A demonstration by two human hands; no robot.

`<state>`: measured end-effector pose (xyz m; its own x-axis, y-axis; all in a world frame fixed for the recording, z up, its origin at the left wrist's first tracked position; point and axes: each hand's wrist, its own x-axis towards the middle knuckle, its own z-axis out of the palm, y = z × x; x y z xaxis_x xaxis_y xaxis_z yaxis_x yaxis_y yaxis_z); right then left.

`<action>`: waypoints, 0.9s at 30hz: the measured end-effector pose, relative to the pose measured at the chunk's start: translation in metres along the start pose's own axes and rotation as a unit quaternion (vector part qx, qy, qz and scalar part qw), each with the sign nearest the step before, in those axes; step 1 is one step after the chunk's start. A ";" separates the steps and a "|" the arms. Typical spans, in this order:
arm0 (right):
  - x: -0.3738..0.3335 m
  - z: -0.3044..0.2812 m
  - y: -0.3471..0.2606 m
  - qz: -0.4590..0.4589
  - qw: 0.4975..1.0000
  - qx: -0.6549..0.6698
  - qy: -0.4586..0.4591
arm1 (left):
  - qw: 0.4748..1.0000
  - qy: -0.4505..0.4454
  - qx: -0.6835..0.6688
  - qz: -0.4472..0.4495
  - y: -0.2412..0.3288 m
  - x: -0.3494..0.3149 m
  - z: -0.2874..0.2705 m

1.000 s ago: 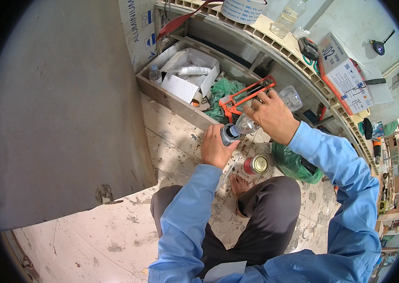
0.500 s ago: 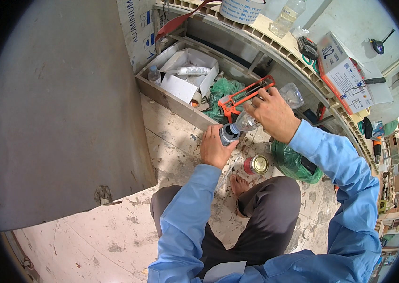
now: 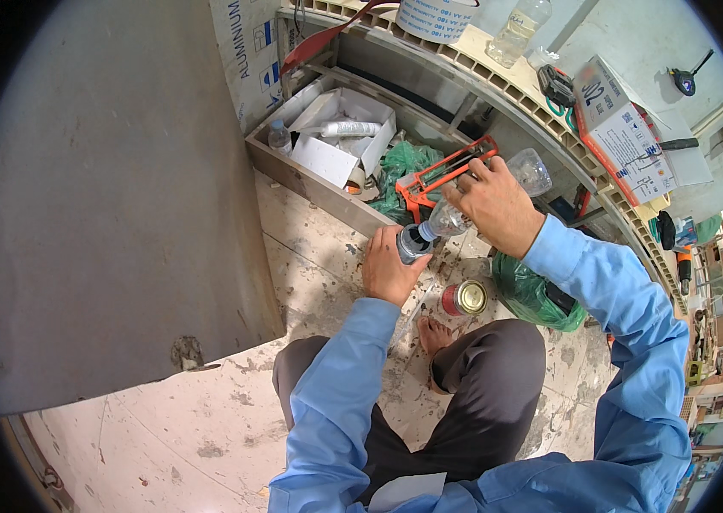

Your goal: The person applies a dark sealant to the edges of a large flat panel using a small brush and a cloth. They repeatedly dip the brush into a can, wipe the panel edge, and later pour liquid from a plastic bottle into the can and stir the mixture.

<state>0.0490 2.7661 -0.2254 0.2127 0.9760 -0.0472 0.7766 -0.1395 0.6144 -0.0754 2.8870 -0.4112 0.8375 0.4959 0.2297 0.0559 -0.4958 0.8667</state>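
My left hand is wrapped round a small clear plastic cup-like container with dark contents. In my right hand a clear plastic bottle lies tilted, its base up to the right and its bluish neck down at the container's mouth. Whether liquid flows between them is too small to tell. Just behind the bottle, an orange caulking gun rests over the edge of a grey wooden box. A red tin with a gold lid stands on the floor near my foot.
The low grey box holds a white carton, a white sealant tube, a small bottle and a green bag. Another green bag sits right of the tin. A large grey panel fills the left. A shelf edge curves above.
Almost nothing differs. Both hands keep their hold on the bottle and the container, with the bottle's tilt about the same.
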 end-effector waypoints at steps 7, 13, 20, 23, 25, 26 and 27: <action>0.000 -0.001 0.001 -0.003 1.000 -0.003 -0.003 | 1.000 -0.004 0.000 -0.005 0.002 0.001 -0.003; 0.001 -0.001 0.002 -0.009 1.000 -0.015 -0.005 | 1.000 -0.009 -0.002 -0.015 0.001 0.001 -0.002; 0.002 0.000 0.002 -0.013 1.000 -0.007 0.010 | 1.000 0.001 -0.002 -0.005 0.000 0.001 0.000; 0.003 0.001 0.001 -0.012 1.000 -0.003 0.016 | 1.000 -0.003 -0.004 -0.010 0.001 0.001 0.001; 0.003 0.001 -0.001 -0.010 1.000 -0.005 0.016 | 1.000 -0.006 -0.004 -0.013 0.002 0.001 0.001; 0.003 0.000 -0.001 -0.009 1.000 -0.009 0.016 | 1.000 -0.002 -0.005 -0.008 0.002 0.001 0.001; 0.003 0.000 -0.002 -0.010 1.000 -0.012 0.014 | 1.000 -0.001 -0.005 -0.006 0.002 0.001 0.001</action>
<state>0.0483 2.7692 -0.2268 0.1802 0.9829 -0.0372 0.7654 -0.1164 0.6329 -0.0742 2.8854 -0.4101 0.8378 0.5008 0.2177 0.0611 -0.4821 0.8740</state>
